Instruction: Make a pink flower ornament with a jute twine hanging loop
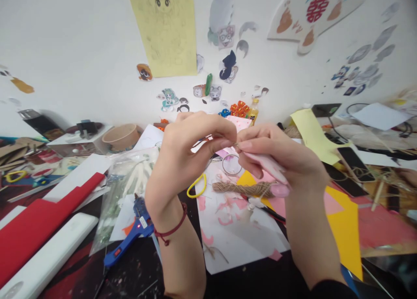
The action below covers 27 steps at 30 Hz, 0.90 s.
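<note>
Both hands are raised over the table, their fingertips meeting near the middle of the head view. My left hand (pixel 195 147) pinches with thumb and forefinger at a small piece whose shape I cannot make out. Between the fingers of my right hand (pixel 276 153) is a flat pale pink piece (pixel 265 164), slanting down to the right. A metal ring (pixel 232 165) shows just below the fingertips. Beneath the hands lie a bundle of brown twine (pixel 241 188) and a white sheet (pixel 241 251) with pink paper scraps on it.
A blue glue gun (pixel 130 242) lies left of my left forearm, beside a clear plastic bag (pixel 114 203). Yellow scissor handles (pixel 196 186) are near the middle. Yellow paper (pixel 345 229) and a phone (pixel 356 164) lie to the right. Red and white strips fill the left.
</note>
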Available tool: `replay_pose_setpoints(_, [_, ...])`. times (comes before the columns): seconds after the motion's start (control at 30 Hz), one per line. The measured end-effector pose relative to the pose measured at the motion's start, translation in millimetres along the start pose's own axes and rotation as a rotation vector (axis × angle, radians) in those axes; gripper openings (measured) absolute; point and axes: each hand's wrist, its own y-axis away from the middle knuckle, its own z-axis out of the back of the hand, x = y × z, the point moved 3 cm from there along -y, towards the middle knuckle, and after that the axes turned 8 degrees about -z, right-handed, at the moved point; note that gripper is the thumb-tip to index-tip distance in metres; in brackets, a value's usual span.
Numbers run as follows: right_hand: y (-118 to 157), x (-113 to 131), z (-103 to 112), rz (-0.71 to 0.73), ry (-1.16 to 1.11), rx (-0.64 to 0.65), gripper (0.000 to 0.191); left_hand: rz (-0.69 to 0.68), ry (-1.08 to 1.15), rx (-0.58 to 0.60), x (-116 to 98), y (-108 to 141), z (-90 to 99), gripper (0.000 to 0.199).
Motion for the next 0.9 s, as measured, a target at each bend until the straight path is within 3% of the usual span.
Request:
replay_pose_setpoints(0.37, [-2.1,-2.2,-1.0,0.008,-0.05,0.038,0.024,-0.02,0.083,-0.008,-2.1,0.3,1.6,0.023])
replay_pose_setpoints(0.57, [-1.4,-5.0,-1.7,-0.061,-0.066,0.075,0.027,-0.027,0.065,-0.018,-4.7,0.2,2.7,0.029])
replay_pose_setpoints(0.9, [-3.8,-10.9,0.9,0.021,-0.073,0.166,0.035,-0.024,0.052,-0.025,-4.3,0.9,5.0,0.031])
